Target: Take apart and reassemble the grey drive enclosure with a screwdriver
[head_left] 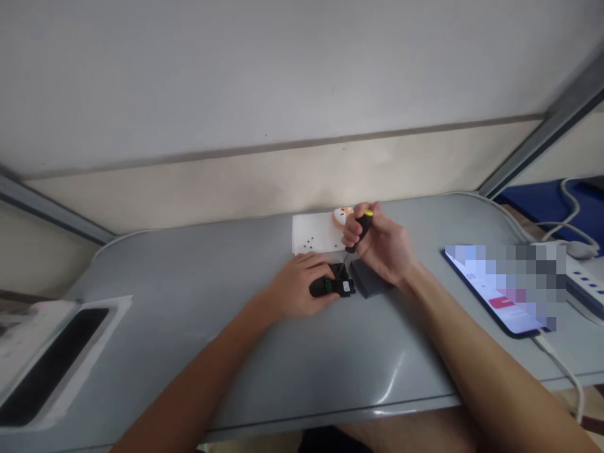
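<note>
My left hand (302, 286) is closed around a small black device (334, 284) with a green part and a pale label, pressing it to the grey table. In my right hand (382, 242) is a screwdriver (362, 230) with a black handle and a yellow end. It leans, and its thin shaft points down to the device; whether the tip sits in a screw is too small to tell. Several tiny dark pieces, perhaps screws, lie on a white paper (321, 234) behind my hands. A dark grey flat block (370, 280) lies just right of the device, partly under my right wrist.
A small orange-and-white figure (342, 216) sits at the paper's back edge. To the right, a lit tablet or phone (495, 296) with a white cable lies near a power strip (585, 283). At the left, a black slab (56, 365) rests on white paper. A wall stands behind.
</note>
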`<state>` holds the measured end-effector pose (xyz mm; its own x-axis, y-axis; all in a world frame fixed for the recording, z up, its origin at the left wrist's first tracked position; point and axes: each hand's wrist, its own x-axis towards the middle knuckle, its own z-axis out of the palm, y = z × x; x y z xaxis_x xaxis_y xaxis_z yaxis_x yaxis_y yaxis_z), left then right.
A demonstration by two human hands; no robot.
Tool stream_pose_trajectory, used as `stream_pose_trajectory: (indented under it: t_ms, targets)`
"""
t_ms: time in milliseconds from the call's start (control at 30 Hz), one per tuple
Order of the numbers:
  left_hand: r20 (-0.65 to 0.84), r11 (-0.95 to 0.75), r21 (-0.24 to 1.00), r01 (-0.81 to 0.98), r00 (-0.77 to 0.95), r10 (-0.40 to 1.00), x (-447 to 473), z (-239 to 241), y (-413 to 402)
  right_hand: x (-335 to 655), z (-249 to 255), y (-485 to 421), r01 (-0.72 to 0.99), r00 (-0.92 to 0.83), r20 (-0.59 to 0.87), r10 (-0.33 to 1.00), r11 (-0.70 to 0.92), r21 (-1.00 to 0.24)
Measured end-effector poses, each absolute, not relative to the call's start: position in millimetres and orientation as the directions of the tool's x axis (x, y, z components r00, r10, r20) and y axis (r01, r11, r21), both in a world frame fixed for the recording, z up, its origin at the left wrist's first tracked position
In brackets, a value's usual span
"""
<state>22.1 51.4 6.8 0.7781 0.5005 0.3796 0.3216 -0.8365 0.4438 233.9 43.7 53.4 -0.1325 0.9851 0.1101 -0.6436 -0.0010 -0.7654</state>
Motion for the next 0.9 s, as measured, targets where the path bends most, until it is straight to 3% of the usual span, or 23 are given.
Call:
stream_pose_trajectory:
  t_ms: [167,400,633,767,900]
  targets:
    - [0.366,-0.831,0.452,0.324,0.782,0.504,22.2,7.7,51.3,228.7,55.2,40.6,-0.667,-0.053,0.108,0.993,0.046,-0.744]
    - [0.357,-0.826,0.467,0.317,0.787,0.504,22.2,8.8,51.1,236.3,54.9,42.3,-0.6,-0.145,0.122,0.982,0.011,-0.8]
    - [0.343,-0.828,0.461,0.32,0.796,0.499,21.8,10.6,51.2,230.0,57.2,39.1,-0.624,-0.06,0.112,0.992,0.05,-0.78]
    - [0.335,-0.826,0.463,0.321,0.799,0.499,21.7,11.8,50.8,233.8,55.6,40.7,-0.601,-0.099,0.168,0.981,0.076,-0.796]
    - [0.338,-0.829,0.462,0.316,0.801,0.494,21.8,11.8,50.8,232.3,55.6,40.5,-0.609,-0.142,0.136,0.981,0.022,-0.793]
